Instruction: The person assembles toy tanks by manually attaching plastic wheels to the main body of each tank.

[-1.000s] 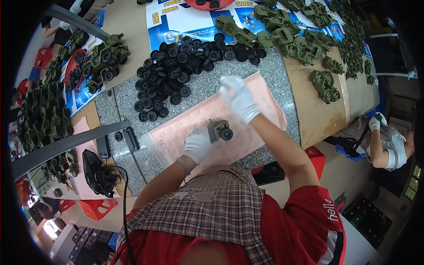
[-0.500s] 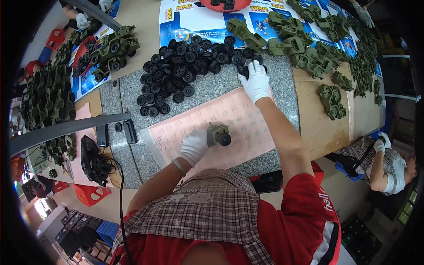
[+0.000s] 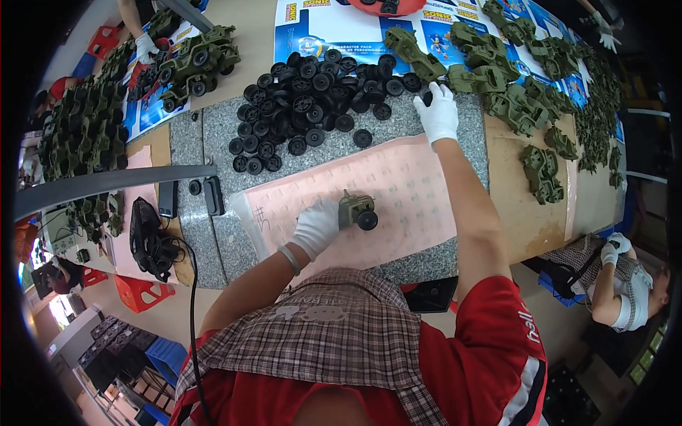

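Note:
In my gloved left hand (image 3: pixel 317 228) is an olive-green toy jeep (image 3: pixel 349 207), held over the pink sheet (image 3: pixel 405 186). A black wheel (image 3: pixel 366 220) sits on the jeep's near right side; the fingers cover its left part. My gloved right hand (image 3: pixel 438 117) reaches to the right end of a heap of black toy wheels (image 3: pixel 302 103). Between its thumb and fingers shows a dark wheel (image 3: pixel 428 98), partly hidden. Nearby, a single wheel (image 3: pixel 362 138) lies apart from the heap, by the sheet's far edge.
Several green jeep bodies (image 3: pixel 508 106) are piled at the far right. Assembled jeeps (image 3: pixel 195 67) stand at the far left. A grey bar (image 3: pixel 114 192) crosses the left side, near a black cable bundle (image 3: pixel 149 248). Other people's gloved hands (image 3: pixel 145 48) show beyond.
My right hand has lifted off the wheels it covered and shifted right, closing on one at the heap's end. Some wheels now lie nearer the sheet. My left hand keeps the jeep. The view has shifted slightly.

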Demonstrator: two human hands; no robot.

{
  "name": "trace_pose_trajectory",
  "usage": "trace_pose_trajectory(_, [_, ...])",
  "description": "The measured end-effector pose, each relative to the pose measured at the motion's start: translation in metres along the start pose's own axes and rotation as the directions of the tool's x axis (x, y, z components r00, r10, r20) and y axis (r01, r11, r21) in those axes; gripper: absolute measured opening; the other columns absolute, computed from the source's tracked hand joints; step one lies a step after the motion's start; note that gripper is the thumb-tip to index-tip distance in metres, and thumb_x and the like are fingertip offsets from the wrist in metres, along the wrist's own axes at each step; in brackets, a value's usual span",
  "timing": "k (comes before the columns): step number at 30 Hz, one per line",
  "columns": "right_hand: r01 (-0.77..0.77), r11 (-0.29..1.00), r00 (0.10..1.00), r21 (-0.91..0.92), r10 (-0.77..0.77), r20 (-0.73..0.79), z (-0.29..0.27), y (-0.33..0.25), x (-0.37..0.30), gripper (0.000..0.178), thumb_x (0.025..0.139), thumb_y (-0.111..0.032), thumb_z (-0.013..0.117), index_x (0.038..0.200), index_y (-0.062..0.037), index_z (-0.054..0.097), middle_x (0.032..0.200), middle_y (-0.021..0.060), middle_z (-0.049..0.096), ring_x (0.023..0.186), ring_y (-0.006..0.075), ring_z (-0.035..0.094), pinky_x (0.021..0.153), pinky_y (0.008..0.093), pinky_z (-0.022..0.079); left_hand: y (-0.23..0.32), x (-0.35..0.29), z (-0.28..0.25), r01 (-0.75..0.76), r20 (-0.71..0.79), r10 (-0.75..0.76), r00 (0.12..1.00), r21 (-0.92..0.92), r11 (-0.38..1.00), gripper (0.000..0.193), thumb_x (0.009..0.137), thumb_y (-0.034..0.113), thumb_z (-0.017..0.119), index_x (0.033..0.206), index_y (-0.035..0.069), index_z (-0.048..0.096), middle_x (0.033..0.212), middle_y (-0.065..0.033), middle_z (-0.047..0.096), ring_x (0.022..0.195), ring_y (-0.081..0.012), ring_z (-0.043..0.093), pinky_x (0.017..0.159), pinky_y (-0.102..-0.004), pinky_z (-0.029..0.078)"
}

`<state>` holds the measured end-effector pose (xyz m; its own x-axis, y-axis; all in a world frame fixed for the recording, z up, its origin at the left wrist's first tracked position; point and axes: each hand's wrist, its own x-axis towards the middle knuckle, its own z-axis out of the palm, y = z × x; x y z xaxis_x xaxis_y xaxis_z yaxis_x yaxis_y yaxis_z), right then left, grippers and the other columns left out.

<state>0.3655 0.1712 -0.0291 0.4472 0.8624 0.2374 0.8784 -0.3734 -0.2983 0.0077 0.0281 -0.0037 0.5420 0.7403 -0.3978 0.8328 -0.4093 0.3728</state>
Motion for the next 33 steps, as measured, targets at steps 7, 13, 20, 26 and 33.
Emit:
trace_pose_trajectory(7, [-0.063,0.991,0.975,-0.119,0.087,0.205,-0.009,0.002,0.025,0.049,0.092,-0.047,0.069,0.127,-0.0126,0.07,0.127,0.0198,0.066,0.115,0.0375,0.066,0.098,0.0476,0.055,-0.005,0.007,0.011,-0.019,-0.093,0.022,0.995,0.038,0.999,0.031,0.088,0.028,0.073,0.102,0.002,0.063,0.099,-0.0191,0.064,0.087,-0.0376,0.069,0.073,-0.0491,0.059])
trace_pose_trajectory(13, [-0.33,0.792,0.857,0.513,0.024,0.515,-0.071,-0.022,-0.055,0.05,0.091,-0.042,0.075,0.13,-0.01,0.071,0.121,0.0113,0.068,0.098,0.0173,0.068,0.082,0.0336,0.057,-0.007,0.006,0.013,-0.044,-0.087,0.062,0.994,0.2,0.979,0.038,0.089,0.036,0.072,0.103,0.0,0.065,0.094,-0.0172,0.065,0.089,-0.0345,0.07,0.071,-0.0456,0.06])
trace_pose_trajectory(20, [-0.456,0.6,0.83,0.657,0.021,0.557,-0.099,-0.042,-0.209,0.048,0.086,-0.025,0.084,0.13,-0.0099,0.07,0.117,0.0065,0.066,0.09,0.0117,0.064,0.082,0.0287,0.056,0.016,0.0,-0.023,-0.006,0.037,-0.001,0.999,0.191,0.982,0.069,0.081,0.045,0.078,0.132,0.001,0.061,0.118,-0.0169,0.069,0.106,-0.0341,0.07,0.087,-0.0473,0.056])
trace_pose_trajectory(26, [-0.232,0.752,0.885,0.617,-0.1,0.455,-0.118,-0.056,-0.242,0.057,0.08,-0.015,0.089,0.132,-0.0068,0.066,0.123,0.013,0.063,0.099,0.0208,0.068,0.087,0.0328,0.057,0.008,-0.028,-0.062,0.012,0.121,-0.034,0.992,0.172,0.985,0.11,0.071,0.047,0.086,0.16,0.008,0.035,0.15,-0.0176,0.052,0.138,-0.0344,0.05,0.112,-0.0492,0.042])
trace_pose_trajectory(33, [0.011,0.774,0.889,0.633,-0.297,0.348,-0.126,-0.084,-0.25,0.061,0.079,-0.019,0.089,0.134,-0.0099,0.063,0.124,0.0171,0.063,0.104,0.0307,0.069,0.086,0.0389,0.06,-0.029,-0.055,-0.055,-0.035,0.045,0.038,0.998,-0.059,0.998,0.107,0.069,0.029,0.088,0.16,0.008,0.034,0.159,-0.0222,0.039,0.144,-0.0422,0.042,0.116,-0.0465,0.041])
